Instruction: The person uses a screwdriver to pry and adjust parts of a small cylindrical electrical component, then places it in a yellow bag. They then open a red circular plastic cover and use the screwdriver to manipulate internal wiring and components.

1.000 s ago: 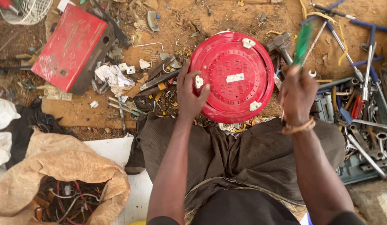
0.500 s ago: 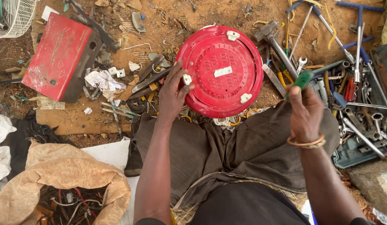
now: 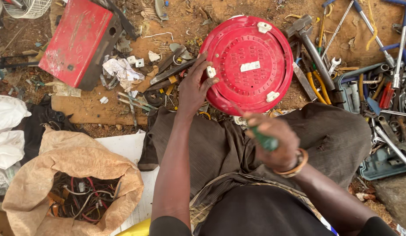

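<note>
Screwdriver tip aimed up at the red base

Green-handled screwdriver (image 3: 265, 140) sits clenched in the right hand (image 3: 273, 144), just above the lap, its thin shaft running up and to the left toward the near edge of the round red plastic appliance base (image 3: 249, 65). That disc lies upside down on the dirt, directly beyond the knees, with small white feet around its rim. The left hand (image 3: 195, 87) rests on the disc's left edge, fingers spread and thumb pressed by one white foot, steadying rather than gripping it. Farther right lies a grey metal hammer (image 3: 309, 41); at near left slumps a tan sack of wires (image 3: 76, 192).
</note>
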A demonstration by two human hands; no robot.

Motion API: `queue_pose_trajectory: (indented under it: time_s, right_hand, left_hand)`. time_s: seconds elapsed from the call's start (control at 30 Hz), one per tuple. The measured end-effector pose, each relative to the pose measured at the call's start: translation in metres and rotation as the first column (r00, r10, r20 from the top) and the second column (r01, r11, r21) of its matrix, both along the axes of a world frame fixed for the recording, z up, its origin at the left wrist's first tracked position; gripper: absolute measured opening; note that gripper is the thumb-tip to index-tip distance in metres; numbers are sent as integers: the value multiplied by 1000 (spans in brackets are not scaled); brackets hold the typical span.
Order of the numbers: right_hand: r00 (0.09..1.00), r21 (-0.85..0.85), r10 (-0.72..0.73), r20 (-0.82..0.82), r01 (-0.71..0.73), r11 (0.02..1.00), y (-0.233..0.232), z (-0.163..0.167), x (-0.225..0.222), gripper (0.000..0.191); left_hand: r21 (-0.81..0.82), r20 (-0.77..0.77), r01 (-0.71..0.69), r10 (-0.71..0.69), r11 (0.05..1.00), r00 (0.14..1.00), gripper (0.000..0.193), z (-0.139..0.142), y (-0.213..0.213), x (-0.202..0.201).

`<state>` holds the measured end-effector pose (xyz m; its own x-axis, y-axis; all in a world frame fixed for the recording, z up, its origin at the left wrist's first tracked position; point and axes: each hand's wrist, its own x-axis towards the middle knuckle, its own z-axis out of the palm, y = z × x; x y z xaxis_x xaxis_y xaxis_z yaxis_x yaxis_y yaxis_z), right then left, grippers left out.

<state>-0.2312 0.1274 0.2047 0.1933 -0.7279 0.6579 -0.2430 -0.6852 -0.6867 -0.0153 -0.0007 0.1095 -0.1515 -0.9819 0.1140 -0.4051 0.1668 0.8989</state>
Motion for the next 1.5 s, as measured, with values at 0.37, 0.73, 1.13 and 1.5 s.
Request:
queue_pose_trajectory:
  time_s: [0.37,0.73,1.13,1.5]
  right_hand:
    - [731,30,371,-573,-433,901,10,-4,22,39]
    - [551,260,628,-550,-602,755,-9,-54,71,57]
    - [522,254,427,-738,-372,893,-32,-79,63,56]
    - [531,311,594,-604,-530,789,-32,-44,36,52]
  left_hand:
    - [-79,37,-6,9,997,999,55,-7,-1,4]
    - [-46,8,1,0,999,1000,61,-1,-4,9]
    - [-96,-21,9,-11,995,1000,59,1,-8,13]
    - [-77,1,12,-12,997,1000,49,8,-7,4]
